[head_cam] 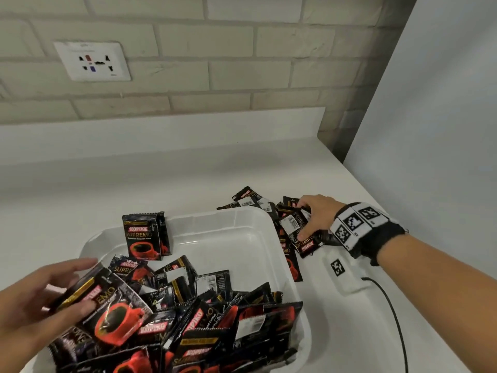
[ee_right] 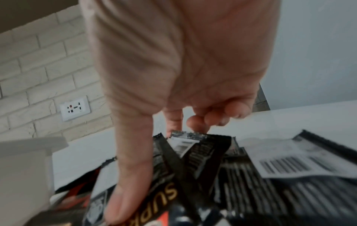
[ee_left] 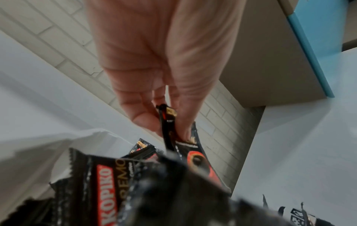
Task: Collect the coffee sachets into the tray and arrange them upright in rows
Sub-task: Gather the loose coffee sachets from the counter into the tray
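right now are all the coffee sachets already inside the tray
No, a cluster of sachets lies on the counter beside the tray, under the right hand.

"KOPIKO" in a red band and "SUPREMO" in gold stand on the upright sachet (head_cam: 145,235) at the tray's 11 o'clock; "KOPIKO" repeats on the nearest sachet (ee_left: 104,192) in the left wrist view.

A home kitchen or pantry corner: a smooth white desk (head_cam: 188,168) with an upstand, a whitewashed brick wall (head_cam: 215,63) behind it (a white multi-pin wall socket (head_cam: 92,61) set above the desk).
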The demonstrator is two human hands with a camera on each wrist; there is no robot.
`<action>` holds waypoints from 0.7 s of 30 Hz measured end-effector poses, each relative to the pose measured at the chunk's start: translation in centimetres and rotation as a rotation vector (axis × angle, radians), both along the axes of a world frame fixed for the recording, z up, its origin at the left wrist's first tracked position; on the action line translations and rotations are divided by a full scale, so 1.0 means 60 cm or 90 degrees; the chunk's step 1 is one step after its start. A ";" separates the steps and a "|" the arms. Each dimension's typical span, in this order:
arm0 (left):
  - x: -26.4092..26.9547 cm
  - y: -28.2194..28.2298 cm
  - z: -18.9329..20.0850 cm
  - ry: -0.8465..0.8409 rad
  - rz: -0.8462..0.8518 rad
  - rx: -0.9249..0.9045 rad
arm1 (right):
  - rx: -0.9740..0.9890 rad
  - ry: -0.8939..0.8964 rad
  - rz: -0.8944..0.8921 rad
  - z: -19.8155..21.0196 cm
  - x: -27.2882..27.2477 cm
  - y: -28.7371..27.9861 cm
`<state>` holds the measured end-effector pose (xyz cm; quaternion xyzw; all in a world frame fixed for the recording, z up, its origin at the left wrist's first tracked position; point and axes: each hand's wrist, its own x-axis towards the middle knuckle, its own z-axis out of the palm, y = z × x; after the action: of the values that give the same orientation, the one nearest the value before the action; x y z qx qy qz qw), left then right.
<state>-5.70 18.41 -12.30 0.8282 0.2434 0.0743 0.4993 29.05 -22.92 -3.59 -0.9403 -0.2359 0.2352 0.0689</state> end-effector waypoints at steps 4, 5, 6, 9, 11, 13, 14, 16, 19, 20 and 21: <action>0.004 -0.080 0.045 0.039 -0.077 -0.067 | 0.035 -0.031 -0.045 0.013 0.002 -0.015; -0.001 -0.100 0.054 0.037 -0.108 -0.054 | 0.095 -0.002 -0.060 0.018 0.000 -0.020; -0.005 -0.106 0.055 0.040 -0.100 -0.052 | 0.154 0.030 -0.077 0.025 -0.002 -0.027; 0.000 -0.136 0.080 0.053 -0.067 0.021 | 0.318 0.073 -0.128 0.054 -0.016 -0.048; 0.005 -0.148 0.101 0.057 -0.063 0.064 | 0.430 0.030 -0.166 0.072 -0.026 -0.058; 0.010 -0.167 0.130 0.066 -0.072 0.109 | 0.541 -0.012 -0.190 0.098 -0.047 -0.057; 0.013 -0.178 0.145 0.067 -0.087 0.124 | 0.591 -0.020 -0.183 0.112 -0.060 -0.053; 0.023 -0.200 0.165 0.036 -0.091 0.201 | 0.663 -0.002 -0.142 0.138 -0.090 -0.043; 0.032 -0.205 0.173 0.017 -0.091 0.208 | 0.709 0.046 -0.076 0.167 -0.140 -0.026; 0.024 -0.183 0.150 0.017 -0.091 0.189 | 0.719 0.061 -0.057 0.172 -0.156 -0.019; 0.017 -0.158 0.127 0.055 -0.097 0.193 | 0.724 0.072 -0.038 0.174 -0.169 -0.013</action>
<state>-4.67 8.95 -4.69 0.9127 0.1868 0.0366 0.3617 18.89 -23.70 6.85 -0.7476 -0.2948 0.1196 0.5830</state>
